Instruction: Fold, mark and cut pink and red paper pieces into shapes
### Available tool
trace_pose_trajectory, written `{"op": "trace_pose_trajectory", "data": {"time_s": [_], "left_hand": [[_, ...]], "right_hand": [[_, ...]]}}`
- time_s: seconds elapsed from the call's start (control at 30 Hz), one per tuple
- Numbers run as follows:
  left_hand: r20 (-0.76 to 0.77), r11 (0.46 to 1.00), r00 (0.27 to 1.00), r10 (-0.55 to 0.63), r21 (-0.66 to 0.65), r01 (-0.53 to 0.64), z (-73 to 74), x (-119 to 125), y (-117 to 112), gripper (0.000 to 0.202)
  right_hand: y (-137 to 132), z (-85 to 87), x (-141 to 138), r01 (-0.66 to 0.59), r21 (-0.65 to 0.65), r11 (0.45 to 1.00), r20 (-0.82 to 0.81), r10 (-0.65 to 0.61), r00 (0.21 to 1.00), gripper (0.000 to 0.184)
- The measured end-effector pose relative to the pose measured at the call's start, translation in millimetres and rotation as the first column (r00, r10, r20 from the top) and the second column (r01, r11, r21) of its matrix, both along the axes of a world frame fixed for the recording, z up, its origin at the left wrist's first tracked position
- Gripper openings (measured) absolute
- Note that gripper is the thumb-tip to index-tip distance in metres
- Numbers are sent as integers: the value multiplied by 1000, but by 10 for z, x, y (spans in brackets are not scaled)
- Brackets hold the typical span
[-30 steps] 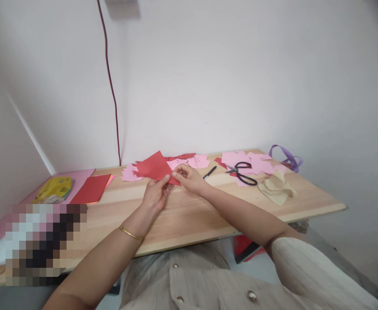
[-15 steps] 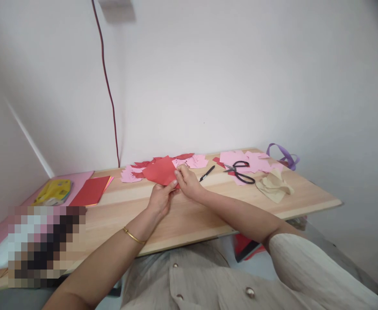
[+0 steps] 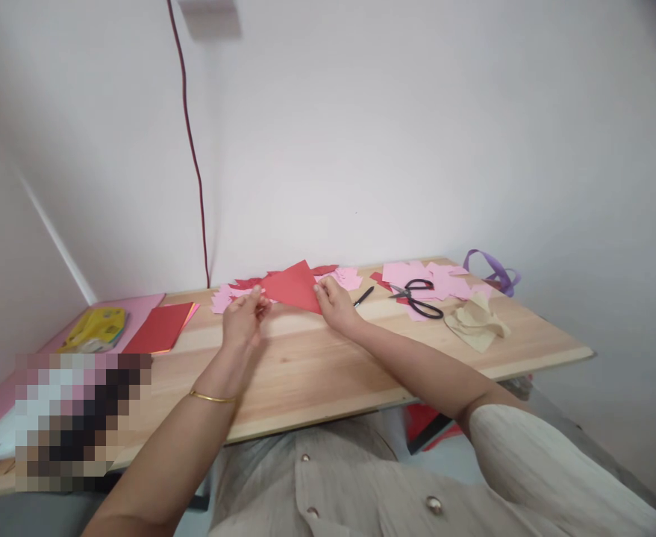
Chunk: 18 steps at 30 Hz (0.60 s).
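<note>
A piece of red paper (image 3: 294, 286), roughly triangular with a point upward, is held above the table between both hands. My left hand (image 3: 243, 317) pinches its left corner. At its right corner, my right hand (image 3: 336, 302) grips with thumb and fingers. Behind the paper lie cut pink paper pieces (image 3: 224, 298) and red ones (image 3: 243, 284), partly hidden by it. A black pen (image 3: 364, 297) rests just right of my right hand. Farther right, black-handled scissors (image 3: 417, 297) lie with their blades apart on pink and red scraps.
On the left are a stack of red paper (image 3: 160, 328) and a yellow packet (image 3: 95, 328) on a pink sheet. Crumpled beige cloth or paper (image 3: 478, 322), pink paper pieces (image 3: 449, 281) and a purple ribbon (image 3: 492, 267) occupy the right. A dark cord (image 3: 190, 142) runs down the wall.
My left hand has moved left and up, from the paper's lower edge to its left corner. The red paper has turned and is now stretched between hands set farther apart.
</note>
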State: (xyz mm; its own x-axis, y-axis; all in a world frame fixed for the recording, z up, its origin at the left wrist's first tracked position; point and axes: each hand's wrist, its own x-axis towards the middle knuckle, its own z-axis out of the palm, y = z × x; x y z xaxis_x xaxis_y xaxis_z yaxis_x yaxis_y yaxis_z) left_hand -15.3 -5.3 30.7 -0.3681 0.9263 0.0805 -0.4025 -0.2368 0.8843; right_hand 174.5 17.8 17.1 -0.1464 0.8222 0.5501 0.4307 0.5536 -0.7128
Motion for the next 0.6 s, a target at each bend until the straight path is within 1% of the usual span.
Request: {"op": "trace_pose_trajectory", "data": {"time_s": [0.03, 0.1, 0.13, 0.17, 0.2, 0.23, 0.27, 0.3, 0.33, 0.37, 0.4, 0.43, 0.47, 0.53, 0.6], "left_hand": [[-31, 998, 997, 68, 18, -67, 21, -50, 9, 34], [-130, 967, 966, 224, 157, -203, 74, -110, -11, 33], [-194, 949, 942, 272, 217, -230, 100, -115, -40, 31], [-279, 947, 922, 268, 251, -199, 121, -104, -79, 28], [-369, 958, 903, 219, 258, -127, 131, -81, -123, 23], [-453, 968, 877, 159, 248, -48, 126, -51, -170, 19], [-546, 975, 835, 72, 214, 55, 103, -19, -213, 15], [-632, 971, 775, -7, 180, 155, 63, 12, -253, 13], [-709, 957, 701, -72, 150, 250, 7, 37, -285, 11], [-786, 929, 602, -138, 108, 354, -61, 57, -310, 8], [-840, 904, 520, -153, 93, 417, -134, 71, -328, 6], [-883, 886, 444, -155, 74, 458, -205, 80, -340, 8], [-919, 873, 363, -157, 43, 487, -268, 85, -346, 14], [-962, 850, 213, -170, -34, 525, -354, 92, -347, 24], [-978, 842, 107, -177, -95, 532, -385, 97, -339, 29]], "right_hand": [[21, -22, 11, -4, -18, 1000, 8, 4, 1000, 19], [52, -87, 10, -37, -57, 998, 51, 40, 998, 20], [58, -127, -3, -59, -78, 995, 83, 65, 994, 20], [59, -170, -24, -77, -100, 992, 117, 88, 989, 20], [56, -213, -48, -87, -124, 988, 157, 106, 982, 20], [49, -255, -73, -85, -148, 985, 202, 114, 973, 19], [43, -293, -96, -70, -166, 984, 252, 111, 961, 18], [38, -326, -113, -46, -179, 983, 308, 100, 946, 18], [36, -352, -125, -18, -185, 982, 366, 86, 927, 17], [38, -371, -132, 13, -187, 982, 422, 69, 904, 17], [42, -381, -135, 41, -184, 982, 471, 51, 880, 18], [48, -384, -137, 62, -178, 982, 512, 38, 858, 19], [54, -380, -139, 77, -172, 982, 548, 30, 836, 20], [61, -356, -147, 94, -157, 983, 616, 23, 787, 23], [60, -323, -155, 112, -145, 983, 679, 17, 734, 24]]}}
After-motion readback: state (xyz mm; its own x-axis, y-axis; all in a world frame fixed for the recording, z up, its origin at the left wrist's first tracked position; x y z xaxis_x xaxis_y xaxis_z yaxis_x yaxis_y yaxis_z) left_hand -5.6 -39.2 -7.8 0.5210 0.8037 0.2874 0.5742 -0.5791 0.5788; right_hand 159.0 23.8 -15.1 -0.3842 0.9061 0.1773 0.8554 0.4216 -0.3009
